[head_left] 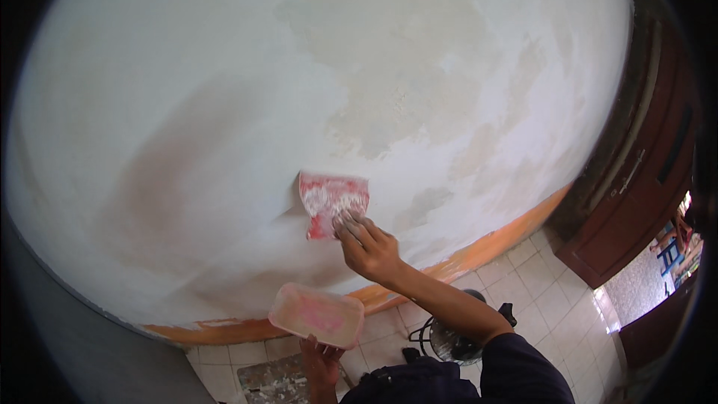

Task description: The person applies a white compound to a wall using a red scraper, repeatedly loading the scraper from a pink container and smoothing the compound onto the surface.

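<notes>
Closest in, my left hand (321,360) had hold of the shallow, pink-stained tray (317,316) by its near side, fingers partly hidden underneath; its long axis ran roughly nine to three, dipping at the three end. And there, at one o'clock from the tray, my right hand (368,248) was closed on the red, white-smeared scraper (329,193), pinching its lower right part! The scraper lay at eleven o'clock from my knuckles, broad edge turned to twelve, right up by the pale wall (292,120); whether the whole edge touched, I couldn't tell. My right was the hand nearer that surface. Higher up, a grey-beige patch (396,52) spread between twelve and one, and at three, well apart, stood a brown door (598,247).
</notes>
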The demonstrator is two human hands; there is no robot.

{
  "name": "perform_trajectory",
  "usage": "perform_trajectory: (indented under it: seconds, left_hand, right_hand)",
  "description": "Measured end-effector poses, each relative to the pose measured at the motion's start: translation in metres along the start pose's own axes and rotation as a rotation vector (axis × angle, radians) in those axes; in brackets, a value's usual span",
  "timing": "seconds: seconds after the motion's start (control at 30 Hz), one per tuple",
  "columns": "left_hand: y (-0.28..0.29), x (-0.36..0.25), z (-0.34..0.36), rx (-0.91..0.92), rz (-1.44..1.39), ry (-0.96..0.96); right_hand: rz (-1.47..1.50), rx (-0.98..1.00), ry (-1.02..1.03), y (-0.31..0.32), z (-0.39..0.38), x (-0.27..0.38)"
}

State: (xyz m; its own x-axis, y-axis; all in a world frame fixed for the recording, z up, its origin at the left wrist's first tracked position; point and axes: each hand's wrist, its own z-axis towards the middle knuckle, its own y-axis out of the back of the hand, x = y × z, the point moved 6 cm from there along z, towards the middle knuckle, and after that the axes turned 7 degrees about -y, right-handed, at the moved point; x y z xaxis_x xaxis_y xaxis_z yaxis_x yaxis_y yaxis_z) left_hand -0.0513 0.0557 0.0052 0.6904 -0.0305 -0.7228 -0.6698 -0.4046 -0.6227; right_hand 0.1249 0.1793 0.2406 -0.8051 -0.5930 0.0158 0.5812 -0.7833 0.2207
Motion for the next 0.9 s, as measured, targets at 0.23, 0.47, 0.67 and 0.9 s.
perform_trajectory:
  seconds: [0.23, 0.47, 0.67, 0.9]
  left_hand:
    - [0.019, -0.006, -0.003, -0.058, -0.029, -0.024]
    - [0.008, -0.004, 0.000, -0.014, -0.022, 0.002]
    - [0.017, -0.008, -0.007, 0.009, -0.024, -0.006]
    - [0.018, -0.001, -0.006, -0.069, 0.009, 0.016]
  right_hand:
    - [-0.283, -0.504, -0.171, 0.092, 0.085, -0.073]
    - [-0.088, -0.073, 0.109, -0.006, 0.006, -0.010]
    - [-0.009, -0.062, -0.052, 0.047, 0.030, -0.007]
    - [-0.281, -0.353, -0.043, 0.037, 0.069, -0.073]
